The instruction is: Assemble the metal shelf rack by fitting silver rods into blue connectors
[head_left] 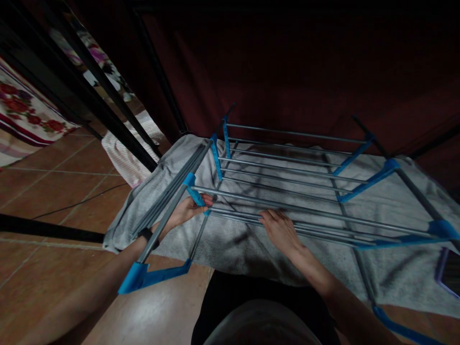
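Observation:
A rack of grey metal tubes with blue plastic brackets stands on a grey towel (pixel 247 244) in front of me. My left hand (pixel 187 211) reaches under a side tube and pinches the lower end of a slanted blue bracket (pixel 196 195), where the tube ends meet it. Over the near grey tubes (pixel 323 231) lies my right hand (pixel 280 230), its fingers curled round them; the fingertips are partly hidden. Farther back, more tubes (pixel 287 164) span between blue brackets on both sides. Several loose tubes (pixel 172 187) lie side by side at the left.
A dark red cloth (pixel 287 72) hangs behind the rack. Black metal bars (pixel 82 100) cross the left side. A purple-edged dark device (pixel 449 272) lies at the right edge. Brown floor tiles (pixel 53 201) carry a thin black cable (pixel 79 203). A flowered cloth (pixel 28 108) hangs at far left.

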Demonstrator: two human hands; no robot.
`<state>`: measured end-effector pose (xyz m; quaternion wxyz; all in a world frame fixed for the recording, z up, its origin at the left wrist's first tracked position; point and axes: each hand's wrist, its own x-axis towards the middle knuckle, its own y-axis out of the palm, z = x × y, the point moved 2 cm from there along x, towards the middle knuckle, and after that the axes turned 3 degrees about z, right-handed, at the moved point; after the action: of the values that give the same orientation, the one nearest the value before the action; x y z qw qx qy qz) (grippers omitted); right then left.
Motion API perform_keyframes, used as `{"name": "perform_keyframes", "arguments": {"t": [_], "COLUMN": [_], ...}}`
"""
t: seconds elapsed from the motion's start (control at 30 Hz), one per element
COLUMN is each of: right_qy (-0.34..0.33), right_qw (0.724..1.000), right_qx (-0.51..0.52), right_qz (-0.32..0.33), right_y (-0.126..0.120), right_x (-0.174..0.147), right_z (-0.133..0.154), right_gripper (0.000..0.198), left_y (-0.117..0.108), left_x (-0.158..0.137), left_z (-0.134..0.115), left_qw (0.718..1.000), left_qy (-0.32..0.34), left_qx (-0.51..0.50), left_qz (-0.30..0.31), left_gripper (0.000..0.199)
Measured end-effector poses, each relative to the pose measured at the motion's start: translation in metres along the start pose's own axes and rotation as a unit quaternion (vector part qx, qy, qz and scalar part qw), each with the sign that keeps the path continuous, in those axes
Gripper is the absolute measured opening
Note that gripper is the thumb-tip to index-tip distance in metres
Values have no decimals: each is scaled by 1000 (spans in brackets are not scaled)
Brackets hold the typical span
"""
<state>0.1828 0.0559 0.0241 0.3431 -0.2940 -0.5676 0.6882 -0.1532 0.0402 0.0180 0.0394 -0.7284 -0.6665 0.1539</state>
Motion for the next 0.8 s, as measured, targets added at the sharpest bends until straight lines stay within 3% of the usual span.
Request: {"name": "perform_keyframes", "arguments": {"t": [0.37, 0.57, 0.73, 0.8], "right_qy": [-10, -41, -71, -80], "right_qw": [999, 998, 995, 994], "right_qx": [-41, -48, -34, -27], "right_qz": [-2, 26, 63, 70], "right_y": [5, -1, 1, -1], "right_x": [-2, 17, 43, 45], "right_z": [-2, 24, 41, 41], "right_gripper": [28, 25, 42, 47], "left_y": [-2, -3, -1, 0], "left_x": [-5, -3, -1, 0], "left_z": [-5, 1, 2, 3], "left_qw": [1000, 1000, 999, 999], "left_qy": [11, 9, 15, -16], "left_qx": [28, 29, 14, -16], "left_qz": [-5, -8, -31, -32], "left_gripper": [23, 27, 34, 33]}}
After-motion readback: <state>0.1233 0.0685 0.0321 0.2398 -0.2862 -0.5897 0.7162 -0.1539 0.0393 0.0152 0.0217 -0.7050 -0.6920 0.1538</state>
